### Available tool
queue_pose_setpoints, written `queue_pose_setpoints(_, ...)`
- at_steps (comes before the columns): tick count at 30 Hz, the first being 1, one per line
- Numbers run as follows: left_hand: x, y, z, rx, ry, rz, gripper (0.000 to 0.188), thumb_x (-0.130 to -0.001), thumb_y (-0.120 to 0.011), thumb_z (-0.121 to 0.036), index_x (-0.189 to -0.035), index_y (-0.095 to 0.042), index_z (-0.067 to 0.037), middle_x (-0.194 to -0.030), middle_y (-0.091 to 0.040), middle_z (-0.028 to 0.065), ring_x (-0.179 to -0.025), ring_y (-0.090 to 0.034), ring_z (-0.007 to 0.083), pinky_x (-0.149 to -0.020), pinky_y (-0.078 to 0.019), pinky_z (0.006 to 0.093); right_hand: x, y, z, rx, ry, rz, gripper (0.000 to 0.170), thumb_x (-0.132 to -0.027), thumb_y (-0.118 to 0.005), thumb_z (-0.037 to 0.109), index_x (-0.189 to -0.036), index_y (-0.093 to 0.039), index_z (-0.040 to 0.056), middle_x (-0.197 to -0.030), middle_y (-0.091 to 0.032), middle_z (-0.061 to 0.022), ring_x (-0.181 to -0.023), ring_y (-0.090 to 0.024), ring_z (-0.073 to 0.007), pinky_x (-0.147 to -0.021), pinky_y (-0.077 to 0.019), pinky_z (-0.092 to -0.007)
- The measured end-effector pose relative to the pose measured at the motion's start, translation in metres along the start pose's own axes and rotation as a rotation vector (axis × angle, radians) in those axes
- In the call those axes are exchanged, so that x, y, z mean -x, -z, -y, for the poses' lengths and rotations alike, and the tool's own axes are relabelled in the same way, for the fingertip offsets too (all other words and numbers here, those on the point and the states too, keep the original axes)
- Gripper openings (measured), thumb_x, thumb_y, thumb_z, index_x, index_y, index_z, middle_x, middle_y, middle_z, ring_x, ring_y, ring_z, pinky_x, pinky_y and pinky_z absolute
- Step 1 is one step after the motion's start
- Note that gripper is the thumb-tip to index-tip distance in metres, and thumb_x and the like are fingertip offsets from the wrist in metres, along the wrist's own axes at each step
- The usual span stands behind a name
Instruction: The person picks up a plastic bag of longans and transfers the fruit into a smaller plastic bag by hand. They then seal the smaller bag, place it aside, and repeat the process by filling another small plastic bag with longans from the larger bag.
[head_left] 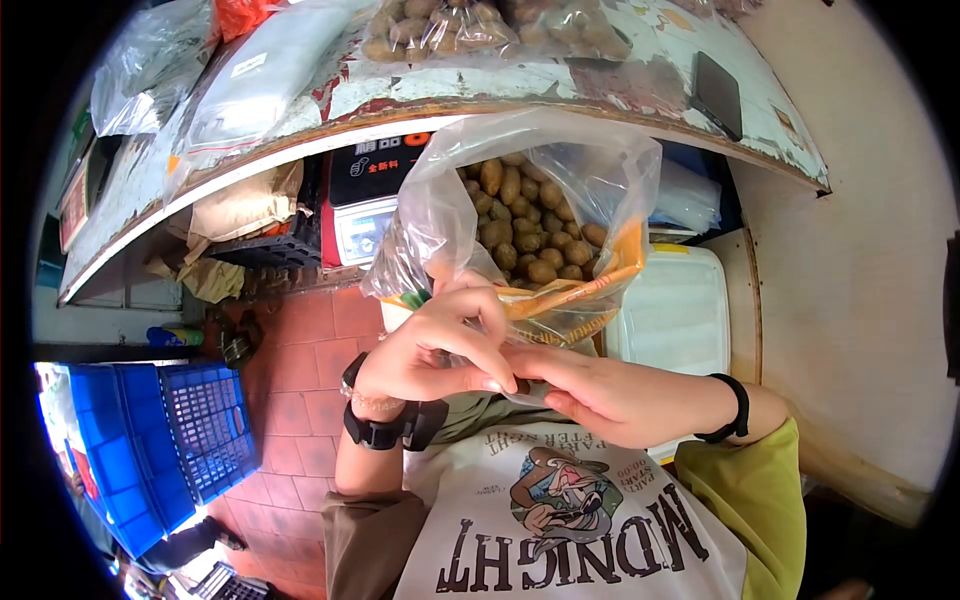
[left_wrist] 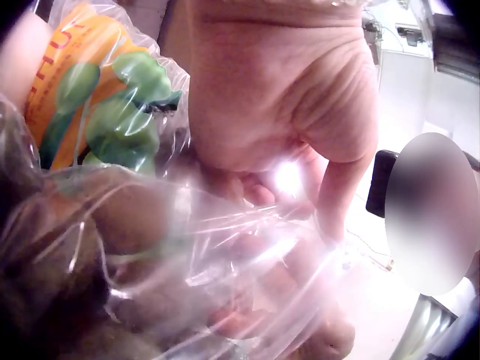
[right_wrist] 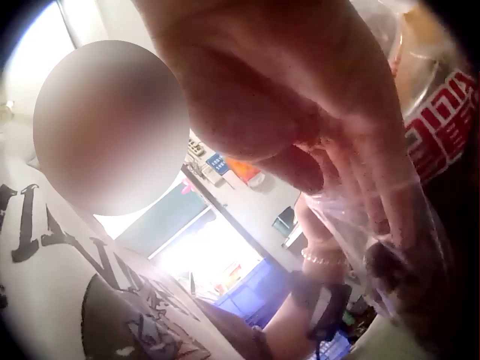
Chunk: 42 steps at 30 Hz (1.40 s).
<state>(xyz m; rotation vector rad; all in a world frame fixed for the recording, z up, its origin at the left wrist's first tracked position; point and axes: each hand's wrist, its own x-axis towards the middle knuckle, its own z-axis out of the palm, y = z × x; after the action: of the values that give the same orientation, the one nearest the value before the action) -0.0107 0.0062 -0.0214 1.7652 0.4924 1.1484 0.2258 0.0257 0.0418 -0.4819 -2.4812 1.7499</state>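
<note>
Close in front of the shirt, my left hand point(head_left: 445, 335) and right hand point(head_left: 610, 395) meet. Thumb and fingertips of the left pinch clear plastic film, and the right hand's curled fingers grip it too. That plastic bag point(left_wrist: 202, 225) stretches in creases from the fingers in the left wrist view, with brown rounded shapes behind it. In the right wrist view the gathered film point(right_wrist: 337, 214) runs into the right fingers. Just beyond the hands stands a large open clear bag point(head_left: 620, 190), full of brown oval kiwis point(head_left: 540, 225).
A worn shelf point(head_left: 480, 85) crosses above, bearing bagged kiwis point(head_left: 440, 30), a stack of flat plastic bags point(head_left: 270, 80) and a phone point(head_left: 717, 95). Under it sits a scale point(head_left: 365, 235). A white lidded box point(head_left: 680, 310) stands right, blue crates point(head_left: 160, 430) left.
</note>
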Motion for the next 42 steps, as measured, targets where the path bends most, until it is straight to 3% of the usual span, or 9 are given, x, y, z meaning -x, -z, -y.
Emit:
queue_pose_setpoints(7, -0.001, 0.001, -0.003, 0.005, 0.017, -0.035, 0.010, -0.076, -0.077, -0.012, -0.086, -0.075, -0.017, -0.083, -0.054, -0.0040, -0.086, -0.047, 0.0159, -0.082, -0.0315, 0.0310, 0.024, 0.021, 0.014, 0.388, -0.131, -0.037, 0.046, -0.087, -0.056, 0.001, -0.130, -0.043, 0.0070, -0.100, -0.059, -0.0177, -0.090, -0.061, -0.0376, -0.074, -0.0501, -0.0439)
queue_pose_setpoints(14, -0.004, 0.000, -0.008, -0.054, 0.079, -0.067, 0.009, -0.079, -0.075, -0.009, -0.086, -0.073, -0.014, -0.087, -0.059, -0.0033, -0.087, -0.049, 0.0162, -0.084, -0.0326, 0.0324, 0.031, 0.019, 0.002, 0.574, 0.092, -0.247, 0.042, -0.077, -0.059, -0.004, -0.117, -0.049, 0.0005, -0.080, -0.057, -0.0139, -0.072, -0.059, -0.0332, -0.064, -0.0490, -0.0403)
queue_pose_setpoints(18, -0.003, -0.001, -0.013, 0.009, 0.130, -0.106, 0.009, -0.080, -0.073, -0.008, -0.086, -0.070, -0.013, -0.087, -0.059, -0.0027, -0.090, -0.049, 0.0170, -0.085, -0.0323, 0.0325, 0.028, 0.023, 0.016, 0.683, 0.174, -0.323, 0.041, -0.074, -0.064, -0.010, -0.109, -0.050, 0.0047, -0.080, -0.062, -0.0103, -0.072, -0.062, -0.0300, -0.060, -0.0497, -0.0377)
queue_pose_setpoints(20, -0.006, -0.006, -0.013, -0.306, 0.123, -0.037, 0.009, -0.081, -0.072, -0.008, -0.087, -0.067, -0.013, -0.088, -0.058, -0.0019, -0.091, -0.049, 0.0185, -0.085, -0.0322, 0.0328, 0.026, 0.025, 0.011, 0.680, 0.102, -0.315, 0.041, -0.072, -0.064, -0.011, -0.108, -0.050, 0.0050, -0.081, -0.063, -0.0101, -0.071, -0.063, -0.0293, -0.060, -0.0499, -0.0381)
queue_pose_setpoints(24, -0.005, -0.011, -0.014, -0.375, 0.074, -0.005, 0.008, -0.082, -0.071, -0.010, -0.086, -0.064, -0.012, -0.087, -0.058, -0.0015, -0.091, -0.049, 0.0196, -0.084, -0.0324, 0.0331, 0.025, 0.028, 0.009, 0.653, 0.068, -0.229, 0.041, -0.073, -0.063, -0.011, -0.109, -0.050, 0.0054, -0.082, -0.063, -0.0096, -0.073, -0.064, -0.0285, -0.061, -0.0505, -0.0377)
queue_pose_setpoints(33, -0.003, -0.009, -0.012, -0.367, 0.088, -0.006, 0.005, -0.085, -0.067, -0.012, -0.088, -0.064, -0.011, -0.088, -0.060, -0.0005, -0.091, -0.050, 0.0219, -0.084, -0.0335, 0.0344, 0.023, 0.060, 0.011, 0.372, -0.052, -0.111, 0.031, -0.080, -0.063, 0.000, -0.109, -0.051, 0.0039, -0.085, -0.062, -0.0105, -0.075, -0.062, -0.0281, -0.063, -0.0485, -0.0364)
queue_pose_setpoints(36, -0.005, -0.008, -0.012, -0.356, 0.105, -0.049, 0.004, -0.087, -0.065, -0.011, -0.090, -0.063, -0.011, -0.089, -0.058, 0.0019, -0.093, -0.048, 0.0236, -0.084, -0.0333, 0.0351, 0.007, 0.077, 0.016, 0.500, 0.119, -0.421, 0.029, -0.080, -0.066, 0.004, -0.106, -0.053, 0.0035, -0.088, -0.062, -0.0113, -0.080, -0.062, -0.0297, -0.071, -0.0483, -0.0387)
queue_pose_setpoints(39, -0.006, -0.005, -0.013, -0.369, 0.164, -0.076, 0.003, -0.088, -0.063, -0.010, -0.091, -0.062, -0.011, -0.089, -0.057, 0.0034, -0.092, -0.048, 0.0241, -0.083, -0.0333, 0.0353, -0.018, 0.080, 0.007, 0.754, 0.035, -0.460, 0.031, -0.080, -0.069, 0.004, -0.108, -0.055, 0.0038, -0.100, -0.063, -0.0110, -0.087, -0.063, -0.0297, -0.075, -0.0507, -0.0378)
queue_pose_setpoints(42, -0.004, 0.001, -0.015, -0.347, 0.179, -0.042, 0.003, -0.087, -0.064, -0.009, -0.090, -0.062, -0.010, -0.088, -0.057, 0.0025, -0.091, -0.049, 0.0238, -0.083, -0.0331, 0.0350, -0.038, 0.091, -0.013, 0.788, -0.071, -0.236, 0.049, -0.074, -0.076, 0.015, -0.116, -0.053, 0.0025, -0.111, -0.059, -0.0139, -0.098, -0.059, -0.0342, -0.082, -0.0492, -0.0407)
